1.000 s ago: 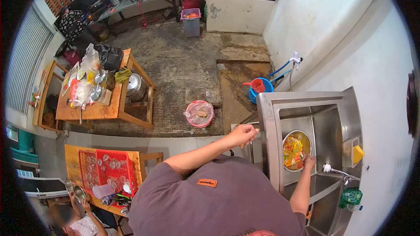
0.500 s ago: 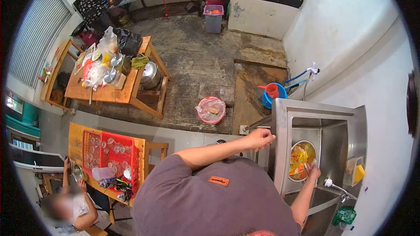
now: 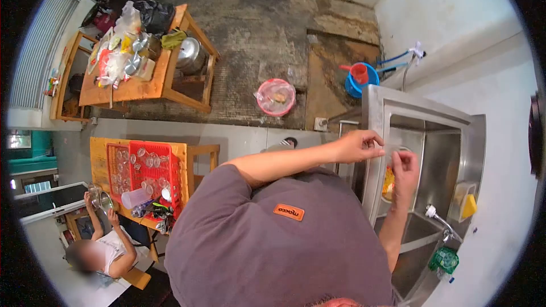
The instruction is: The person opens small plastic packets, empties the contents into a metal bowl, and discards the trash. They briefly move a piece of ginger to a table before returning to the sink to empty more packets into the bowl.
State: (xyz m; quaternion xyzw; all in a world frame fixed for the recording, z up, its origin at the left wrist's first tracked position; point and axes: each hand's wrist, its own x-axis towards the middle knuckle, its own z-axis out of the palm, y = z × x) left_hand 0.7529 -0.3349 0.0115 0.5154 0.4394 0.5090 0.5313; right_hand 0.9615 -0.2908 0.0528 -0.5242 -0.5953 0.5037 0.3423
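Observation:
At the sink's near side, my left hand (image 3: 364,145) is raised over the metal rim, its thumb and fingertips pinched together. Facing it, my right hand (image 3: 405,167) is above the basin with fingers also drawn together. A small gap parts the two hands; whatever they pinch is too small or clear to make out. Below my right hand, a round bowl with yellow and orange contents (image 3: 388,184) sits in the steel sink (image 3: 438,153), largely hidden by the hand and forearm.
A faucet (image 3: 441,222), yellow sponge (image 3: 468,207) and green scrubber (image 3: 443,260) line the sink's right side. Beyond it stands a blue bucket (image 3: 368,85); a pink basin (image 3: 275,97) is on the floor. Red glass racks (image 3: 153,173) are left, near another person holding metal dishes (image 3: 101,200).
My right hand has come up out of the bowl towards my left hand, which has shifted right and up. The view has tilted, so the surroundings sit higher.

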